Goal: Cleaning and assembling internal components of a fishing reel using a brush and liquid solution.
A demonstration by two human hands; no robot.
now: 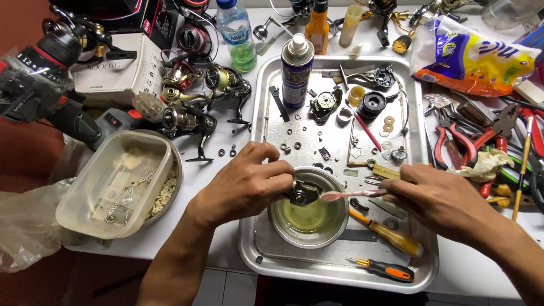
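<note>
Reel part (pixel 304 192), small dark metal, sits pinched in your left hand (pixel 249 184), fingers clenched on it from the left, held just above the steel bowl (pixel 335 226). Bowl holds yellowish liquid and rests on the near half of the metal tray (pixel 258 249). Your right hand (pixel 436 198) is clenched on a toothbrush (pixel 351 194), pink and white handle; its head touches the right side of the reel part. Brush shaft runs level over the bowl rim, from your right fingers to the part.

Around the grip: 2 screwdrivers lie on the tray near you, 1 with a yellow handle (pixel 391 235) just right of the bowl, partly under your right hand, 1 with an orange handle (pixel 388 271) at the near edge. Washers, screws and small reel pieces are scattered over the far half of the tray, just behind your hands. Spray can (pixel 296 71) stands upright at the far left of the tray. Red pliers (pixel 453 141) lie right of the tray, well apart from the bowl. Plastic tub (pixel 107 187) sits left of your left forearm, holding small bits. Several fishing reels (pixel 190 116) are piled at the far left, near a water bottle (pixel 237 34). Nothing lies between your 2 hands and the bowl; loose parts crowd close behind it.
</note>
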